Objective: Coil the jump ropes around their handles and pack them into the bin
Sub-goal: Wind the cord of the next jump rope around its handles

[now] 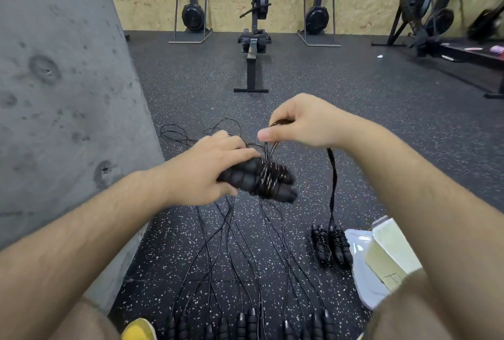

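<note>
Above the speckled gym floor (191, 80), we wind a jump rope (268, 176) onto its paired handles (286, 195).
Our left hand (201, 176) grips both handles side by side so the turns bind them; our right hand (300, 121) pinches the free end (272, 145) taut just above. Uncoiled ropes (231, 244) lie below, and one coiled bundle (331, 247) waits near what looks like the bin (365, 290).

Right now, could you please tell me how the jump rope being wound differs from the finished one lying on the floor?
The rope being wound is held off the floor; the finished rope lies on it. The rope being wound has a band of turns round its handles' middle, with cord left loose; the finished rope is wrapped along most of its handles. Both are black, handles paired.
</note>
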Demonstrator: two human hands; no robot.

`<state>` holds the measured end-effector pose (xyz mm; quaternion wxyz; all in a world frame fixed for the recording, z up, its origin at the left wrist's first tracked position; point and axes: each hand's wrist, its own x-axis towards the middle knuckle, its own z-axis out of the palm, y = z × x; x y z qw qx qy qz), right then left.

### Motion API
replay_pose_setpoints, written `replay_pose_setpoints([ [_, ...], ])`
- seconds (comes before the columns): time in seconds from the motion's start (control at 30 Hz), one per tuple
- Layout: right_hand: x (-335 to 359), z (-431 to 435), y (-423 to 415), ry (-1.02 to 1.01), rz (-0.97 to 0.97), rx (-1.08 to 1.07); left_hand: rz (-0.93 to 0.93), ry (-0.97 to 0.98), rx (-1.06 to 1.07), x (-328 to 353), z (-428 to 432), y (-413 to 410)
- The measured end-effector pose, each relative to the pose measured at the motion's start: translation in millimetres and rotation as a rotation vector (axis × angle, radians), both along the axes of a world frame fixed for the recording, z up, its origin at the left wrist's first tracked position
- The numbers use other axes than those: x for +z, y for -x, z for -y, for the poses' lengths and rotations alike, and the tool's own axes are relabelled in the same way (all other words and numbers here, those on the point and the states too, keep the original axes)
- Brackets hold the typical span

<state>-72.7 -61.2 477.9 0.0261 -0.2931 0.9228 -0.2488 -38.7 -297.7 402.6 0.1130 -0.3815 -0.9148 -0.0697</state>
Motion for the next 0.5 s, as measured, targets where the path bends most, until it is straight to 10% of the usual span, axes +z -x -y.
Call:
replay_pose_setpoints([
  [0.5,-33.7,1.8,11.9,0.735,0.754,0.281,0.211,-0.430,-0.102,35.1,0.0,-26.8],
])
